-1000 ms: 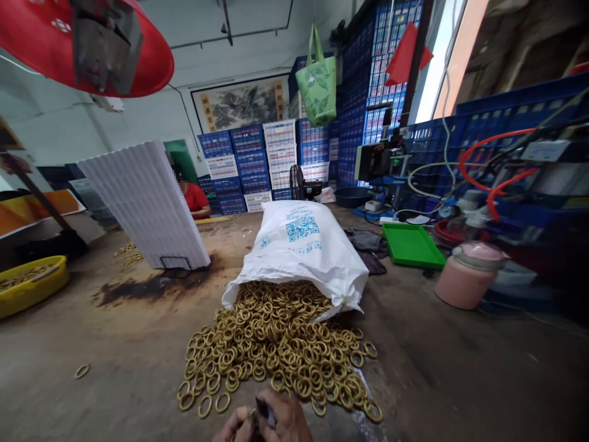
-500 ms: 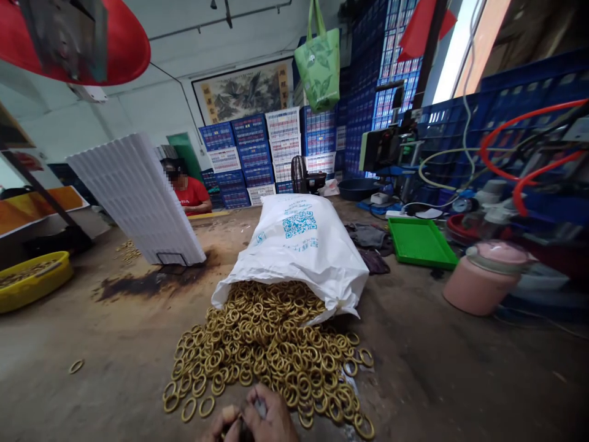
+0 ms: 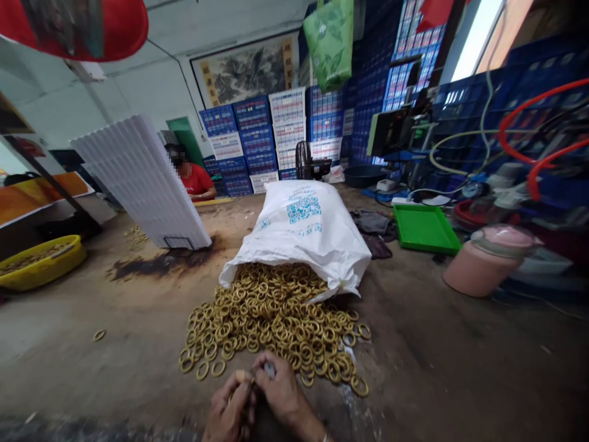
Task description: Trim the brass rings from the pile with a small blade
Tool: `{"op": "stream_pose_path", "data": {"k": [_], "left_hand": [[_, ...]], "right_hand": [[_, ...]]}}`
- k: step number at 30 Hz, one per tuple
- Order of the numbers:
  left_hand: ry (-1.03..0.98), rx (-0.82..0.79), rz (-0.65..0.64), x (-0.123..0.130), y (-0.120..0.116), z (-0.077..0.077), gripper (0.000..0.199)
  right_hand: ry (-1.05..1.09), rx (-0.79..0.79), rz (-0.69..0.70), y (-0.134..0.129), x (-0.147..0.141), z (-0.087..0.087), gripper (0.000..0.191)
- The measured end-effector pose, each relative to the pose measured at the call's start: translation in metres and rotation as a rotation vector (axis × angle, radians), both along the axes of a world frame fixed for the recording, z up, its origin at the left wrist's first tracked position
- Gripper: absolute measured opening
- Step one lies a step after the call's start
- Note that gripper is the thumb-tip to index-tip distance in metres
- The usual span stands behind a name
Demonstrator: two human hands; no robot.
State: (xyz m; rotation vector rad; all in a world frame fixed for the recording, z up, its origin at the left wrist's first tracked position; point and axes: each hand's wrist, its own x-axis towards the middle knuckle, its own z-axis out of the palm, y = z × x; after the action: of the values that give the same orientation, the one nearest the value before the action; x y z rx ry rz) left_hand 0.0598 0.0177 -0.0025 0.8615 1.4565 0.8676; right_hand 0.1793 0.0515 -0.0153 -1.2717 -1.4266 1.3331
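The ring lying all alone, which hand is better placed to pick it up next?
Probably the left hand: the lone ring lies out on its side, and the right hand is farther away. Both hands are close together, though.

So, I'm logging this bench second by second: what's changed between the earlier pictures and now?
The view has tilted down, so the left hand and right hand show more fully, still together. More of the person in red shows beside the white panel. I see nothing newly grasped or released. The golden rings, white sack and green tray stayed put.
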Motion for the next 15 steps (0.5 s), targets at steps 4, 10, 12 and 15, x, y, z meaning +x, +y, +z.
{"op": "stream_pose_path", "data": {"k": [4,10,12,15], "left_hand": [[-0.115,0.074,-0.053,0.003,-0.008,0.016,0.034],[-0.228,0.101,-0.109,-0.006,-0.018,0.024,0.028],[-0.254,0.110,-0.113,-0.011,-0.021,0.023,0.027],[-0.270,0.122,-0.100,-0.019,-0.023,0.022,0.026]], "right_hand": [[0.063,0.023,0.054,-0.005,0.004,0.007,0.018],[0.061,-0.004,0.033,-0.014,-0.002,0.009,0.016],[0.045,-0.008,0.020,-0.017,-0.006,0.010,0.015],[-0.039,0.035,-0.026,-0.019,-0.010,0.012,0.014]]}}
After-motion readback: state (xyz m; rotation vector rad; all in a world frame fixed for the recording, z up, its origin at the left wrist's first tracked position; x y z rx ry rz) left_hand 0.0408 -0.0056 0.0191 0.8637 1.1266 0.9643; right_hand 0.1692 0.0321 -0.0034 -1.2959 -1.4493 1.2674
